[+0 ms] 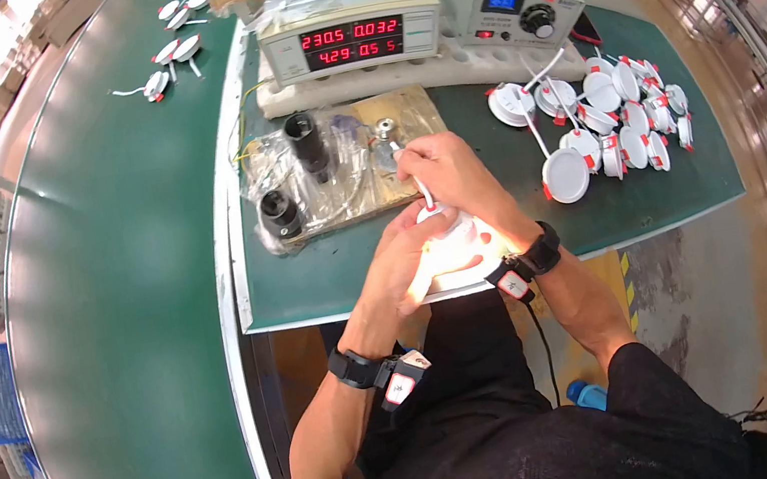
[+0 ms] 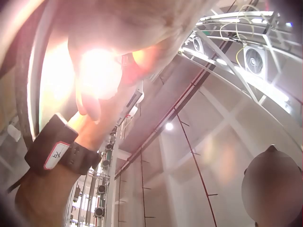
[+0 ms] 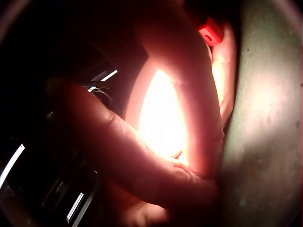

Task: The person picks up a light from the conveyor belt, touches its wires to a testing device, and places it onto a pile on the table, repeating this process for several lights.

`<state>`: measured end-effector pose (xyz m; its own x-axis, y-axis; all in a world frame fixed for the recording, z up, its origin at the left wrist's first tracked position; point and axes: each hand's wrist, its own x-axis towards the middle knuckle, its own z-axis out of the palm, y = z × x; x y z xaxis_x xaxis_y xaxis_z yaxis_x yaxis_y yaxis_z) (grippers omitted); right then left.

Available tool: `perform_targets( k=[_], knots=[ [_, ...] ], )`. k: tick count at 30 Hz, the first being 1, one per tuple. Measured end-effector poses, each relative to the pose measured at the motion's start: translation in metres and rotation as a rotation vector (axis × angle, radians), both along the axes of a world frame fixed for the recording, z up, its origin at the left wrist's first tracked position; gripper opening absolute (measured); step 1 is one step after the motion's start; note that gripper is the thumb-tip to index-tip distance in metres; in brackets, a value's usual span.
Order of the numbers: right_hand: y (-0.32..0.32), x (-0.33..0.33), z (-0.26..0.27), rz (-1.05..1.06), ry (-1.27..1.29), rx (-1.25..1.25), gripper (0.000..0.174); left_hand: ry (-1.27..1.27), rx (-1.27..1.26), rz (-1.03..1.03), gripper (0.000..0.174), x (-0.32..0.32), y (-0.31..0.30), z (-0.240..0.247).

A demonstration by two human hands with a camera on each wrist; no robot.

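Note:
A round white LED downlight (image 1: 451, 246) glows brightly low over the front edge of the green bench, its glare washing out both wrist views. The left hand (image 1: 406, 254) grips its rim, thumb across the white housing. From the lamp a white cable (image 1: 426, 194) runs up to the right hand (image 1: 456, 173), whose fingertips pinch it beside a metal-topped connector (image 1: 385, 128) on the wooden board (image 1: 413, 111). In the right wrist view, curled fingers (image 3: 194, 113) cross before the glow, near a red spring clip (image 3: 210, 32). The cable's far end is hidden by the fingers.
Two black sockets (image 1: 307, 143) stand on the plastic-wrapped left part of the board. Behind are a power meter (image 1: 353, 42) with lit red digits and a grey supply unit (image 1: 506, 1) with a knob. Several unlit downlights (image 1: 631, 112) crowd the right side. More lie on the left bench (image 1: 127, 282).

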<state>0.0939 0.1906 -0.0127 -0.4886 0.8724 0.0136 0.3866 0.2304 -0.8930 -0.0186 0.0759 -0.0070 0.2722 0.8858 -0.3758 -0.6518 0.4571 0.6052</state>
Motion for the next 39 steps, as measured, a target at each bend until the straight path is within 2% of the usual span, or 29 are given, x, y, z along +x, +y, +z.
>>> perform_targets(
  k=[2,3,4,5,6,7,8,9,10,11,12,14,15,16,17,18,20,21,23,25,26,27,28,31,33,34,37,38,39],
  knots=[
    [-0.002,0.005,0.000,0.065,0.050,-0.001,0.037,0.160,0.016,0.043,0.028,0.003,-0.010,-0.002],
    [-0.001,0.004,-0.014,0.074,0.160,-0.144,0.039,0.212,0.102,0.136,0.026,0.000,-0.023,-0.017],
    [-0.010,-0.043,-0.013,0.320,0.150,0.004,0.034,0.258,0.036,0.270,0.029,-0.031,-0.050,0.000],
    [0.000,-0.011,-0.024,0.304,0.235,-0.084,0.033,0.620,0.198,0.333,0.033,-0.027,-0.067,0.003],
    [0.010,0.022,-0.035,0.285,0.323,-0.171,0.034,0.815,0.130,0.420,0.035,-0.053,-0.102,0.022],
    [0.021,0.056,-0.046,0.263,0.412,-0.254,0.036,1.084,0.042,0.537,0.029,-0.080,-0.141,0.029],
    [0.009,0.051,-0.024,0.110,0.532,-0.524,0.034,1.415,0.082,0.836,0.026,-0.107,-0.190,0.013],
    [-0.019,0.041,0.024,0.117,0.095,-0.270,0.030,1.744,0.149,1.094,0.022,-0.131,-0.233,-0.015],
    [-0.019,0.039,0.019,0.177,0.119,-0.231,0.028,1.710,-0.086,1.112,0.019,-0.146,-0.290,-0.014],
    [-0.015,0.050,0.012,0.206,0.140,-0.185,0.026,1.713,-0.194,1.181,0.018,-0.159,-0.348,-0.033],
    [-0.008,0.059,0.003,0.228,0.175,-0.146,0.025,1.586,-0.486,1.178,0.024,-0.158,-0.393,-0.025],
    [-0.012,0.054,-0.001,0.252,0.218,-0.106,0.024,2.150,-0.675,1.266,0.018,-0.150,-0.494,-0.047],
    [-0.021,0.052,0.002,0.232,0.235,-0.080,0.024,2.318,-0.885,1.220,0.018,-0.137,-0.530,-0.041],
    [-0.031,0.059,0.012,0.165,0.244,-0.040,0.025,2.576,-0.936,0.921,0.027,-0.126,-0.564,-0.036],
    [-0.042,0.063,0.024,0.133,0.237,-0.027,0.025,2.685,-1.145,0.987,0.043,-0.136,-0.583,-0.030],
    [-0.050,0.068,0.037,0.150,0.236,0.001,0.024,2.586,-1.173,1.046,0.044,-0.150,-0.591,-0.017],
    [-0.053,0.078,0.048,0.137,0.256,-0.064,0.027,2.192,-0.980,1.150,0.047,-0.174,-0.569,0.041],
    [-0.055,0.082,0.051,0.115,0.295,-0.118,0.028,2.068,-0.854,1.112,0.050,-0.191,-0.542,0.070],
    [-0.057,0.094,0.053,0.069,0.305,-0.114,0.028,1.862,-0.616,0.901,0.047,-0.233,-0.473,0.125],
    [-0.058,0.112,0.050,-0.024,0.278,-0.121,0.028,2.082,-0.274,0.779,0.045,-0.267,-0.382,0.137],
    [-0.063,0.121,0.048,-0.069,0.257,-0.129,0.028,2.103,-0.275,0.654,0.046,-0.282,-0.331,0.146],
    [-0.066,0.130,0.043,-0.120,0.229,-0.126,0.028,2.088,-0.120,0.591,0.047,-0.319,-0.290,0.132],
    [-0.068,0.138,0.037,-0.168,0.202,-0.118,0.028,2.062,-0.124,0.492,0.049,-0.335,-0.237,0.129],
    [-0.075,0.162,0.017,-0.275,0.173,-0.145,0.029,1.956,0.004,0.291,0.062,-0.414,-0.091,0.066],
    [-0.084,0.178,-0.001,-0.369,0.154,-0.147,0.029,2.088,0.129,0.303,0.069,-0.464,0.002,0.004],
    [-0.083,0.183,-0.003,-0.431,0.161,-0.152,0.029,2.101,0.127,0.314,0.070,-0.465,0.038,-0.003],
    [-0.084,0.168,0.048,-0.472,-0.130,-0.225,0.029,2.156,0.255,0.390,0.072,-0.472,0.157,-0.038],
    [-0.081,0.156,0.052,-0.581,-0.117,-0.204,0.028,2.189,0.370,0.454,0.072,-0.488,0.191,-0.057],
    [-0.074,0.149,0.056,-0.594,-0.110,-0.212,0.028,2.122,0.401,0.466,0.069,-0.485,0.219,-0.052]
  ],
)
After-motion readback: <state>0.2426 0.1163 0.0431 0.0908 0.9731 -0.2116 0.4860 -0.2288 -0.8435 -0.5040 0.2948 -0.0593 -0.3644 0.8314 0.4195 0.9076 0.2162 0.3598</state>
